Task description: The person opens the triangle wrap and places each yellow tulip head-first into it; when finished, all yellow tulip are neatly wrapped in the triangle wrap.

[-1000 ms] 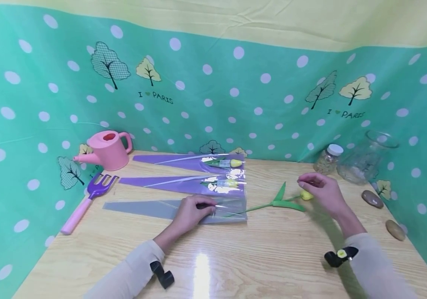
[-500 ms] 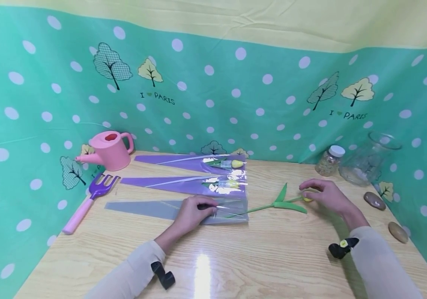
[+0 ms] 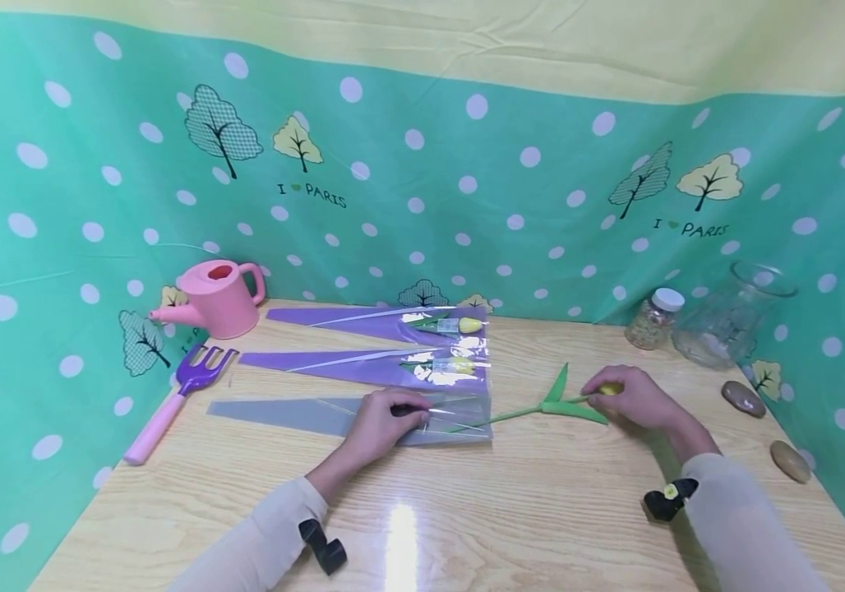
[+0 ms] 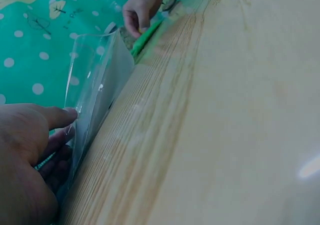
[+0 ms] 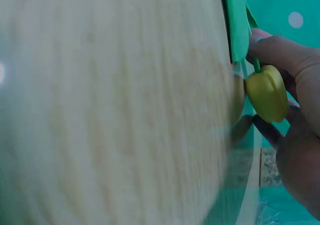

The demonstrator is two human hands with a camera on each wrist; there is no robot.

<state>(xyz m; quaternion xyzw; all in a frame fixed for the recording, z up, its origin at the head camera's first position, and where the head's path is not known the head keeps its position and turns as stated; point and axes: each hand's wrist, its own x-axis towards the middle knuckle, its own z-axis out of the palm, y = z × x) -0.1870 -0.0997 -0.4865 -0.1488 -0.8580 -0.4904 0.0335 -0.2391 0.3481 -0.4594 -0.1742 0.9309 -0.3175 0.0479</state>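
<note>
Our left hand (image 3: 381, 423) pinches the clear sleeve (image 3: 363, 415) flat on the table (image 3: 511, 510). Farther right, our right hand (image 3: 633, 397) closes its fingers around the yellow tulip (image 3: 610, 389), stem end inside the sleeve mouth.

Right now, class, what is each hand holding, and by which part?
The right hand grips the artificial tulip at its yellow flower head. The left hand pinches the clear wrapping sleeve near its open end.

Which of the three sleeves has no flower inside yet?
The grey sleeve nearest the person, under the left hand; both purple sleeves behind it already hold a yellow flower.
</note>
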